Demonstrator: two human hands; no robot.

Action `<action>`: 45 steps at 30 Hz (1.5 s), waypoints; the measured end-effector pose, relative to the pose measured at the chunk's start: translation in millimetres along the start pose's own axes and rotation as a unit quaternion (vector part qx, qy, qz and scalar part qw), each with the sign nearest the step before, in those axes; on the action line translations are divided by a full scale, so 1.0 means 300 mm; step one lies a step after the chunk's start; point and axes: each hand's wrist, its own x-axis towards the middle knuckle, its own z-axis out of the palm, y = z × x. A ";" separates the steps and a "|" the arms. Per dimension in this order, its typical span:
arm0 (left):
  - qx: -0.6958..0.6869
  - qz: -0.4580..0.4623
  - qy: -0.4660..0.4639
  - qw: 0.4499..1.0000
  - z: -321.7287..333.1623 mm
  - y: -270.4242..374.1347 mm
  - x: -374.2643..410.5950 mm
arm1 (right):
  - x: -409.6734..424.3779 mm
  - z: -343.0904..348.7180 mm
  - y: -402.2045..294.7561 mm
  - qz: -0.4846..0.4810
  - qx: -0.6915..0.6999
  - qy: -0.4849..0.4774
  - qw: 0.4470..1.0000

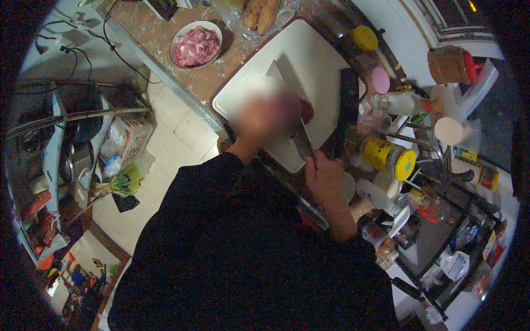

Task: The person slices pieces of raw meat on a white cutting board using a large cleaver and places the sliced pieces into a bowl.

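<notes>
A white cutting board with a dark rim (319, 53) lies on the counter before me. My right hand (327, 178) is closed around the handle of a kitchen knife (304, 142), whose blade reaches over the board. Over the board's near left part is my left hand (252, 128), largely hidden by a blurred patch, so its fingers and anything in them cannot be made out. A dark reddish piece, probably meat (307, 111), shows at the right edge of the blur, beside the blade. Beyond the board's left side stands a white bowl of cut raw meat (198, 45).
Brownish root vegetables in clear plastic (260, 16) lie behind the board. Along the right stand a jar with a yellow lid (385, 159), a glass bottle (397, 103) and other containers. The counter's metal edge (182, 97) runs along the left, above the tiled floor.
</notes>
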 end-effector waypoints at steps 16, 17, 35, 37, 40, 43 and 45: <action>-0.077 -0.037 -0.005 0.996 -0.040 0.017 0.019 | 0.085 0.036 0.016 -0.130 0.038 0.083 0.987; -0.082 -0.031 0.002 0.996 -0.041 0.018 0.024 | 0.113 0.044 0.000 -0.083 0.043 0.051 0.994; -0.101 -0.059 0.027 0.993 -0.064 0.007 0.044 | 0.040 0.071 -0.015 0.045 0.036 0.013 0.998; -0.146 -0.111 0.014 0.983 -0.096 0.033 0.049 | 0.050 0.058 -0.002 0.007 0.014 0.058 0.998; -0.195 -0.194 -0.007 0.961 -0.130 0.062 0.048 | 0.054 0.036 0.026 -0.050 0.015 0.120 0.991; -0.189 -0.188 -0.032 0.963 -0.135 0.056 0.053 | 0.061 0.024 0.033 -0.043 0.039 0.108 0.992; -0.168 -0.149 -0.033 0.974 -0.129 0.048 0.047 | 0.045 0.008 0.031 -0.042 0.046 0.068 0.996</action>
